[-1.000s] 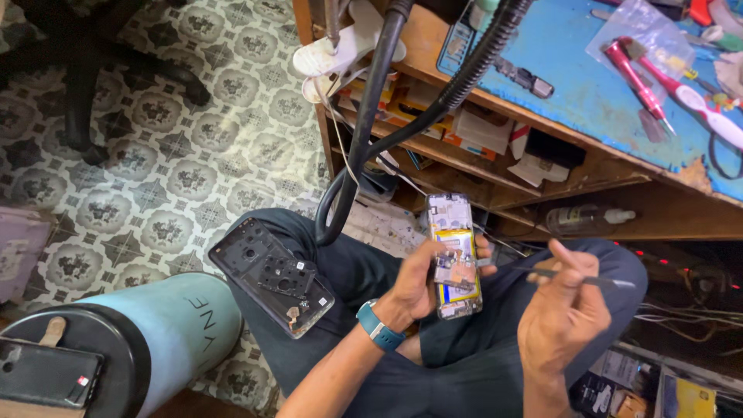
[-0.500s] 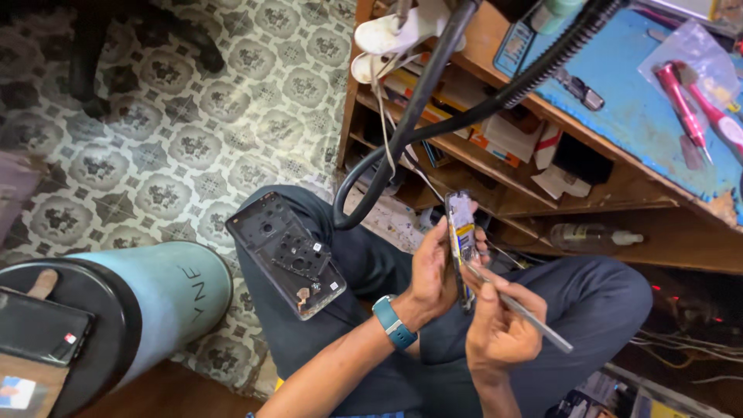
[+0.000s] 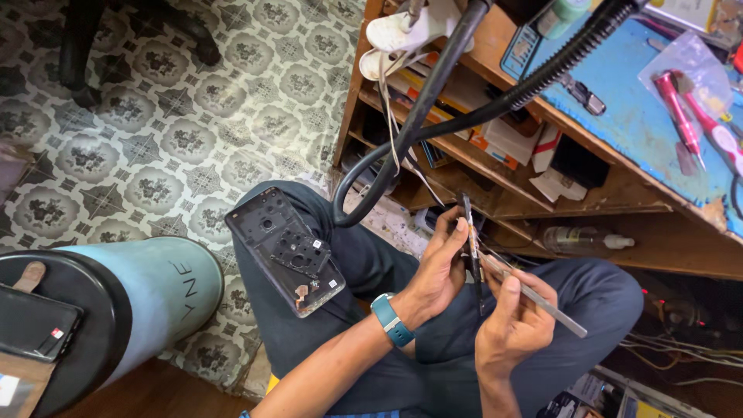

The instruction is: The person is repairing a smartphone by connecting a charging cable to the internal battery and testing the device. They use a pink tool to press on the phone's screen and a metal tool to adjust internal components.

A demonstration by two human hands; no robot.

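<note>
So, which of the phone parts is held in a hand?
The thin opened phone body, held edge-on in the left hand. The black back cover lies on the knee, untouched.

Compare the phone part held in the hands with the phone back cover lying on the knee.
The phone part is held edge-on and upright by the left hand, so it shows only as a thin dark strip; the back cover lies flat, inner face up, on the knee, untouched. The right hand brings metal tweezers to the phone part; no tool is near the back cover. Both are dark, slab-shaped phone pieces.
</note>
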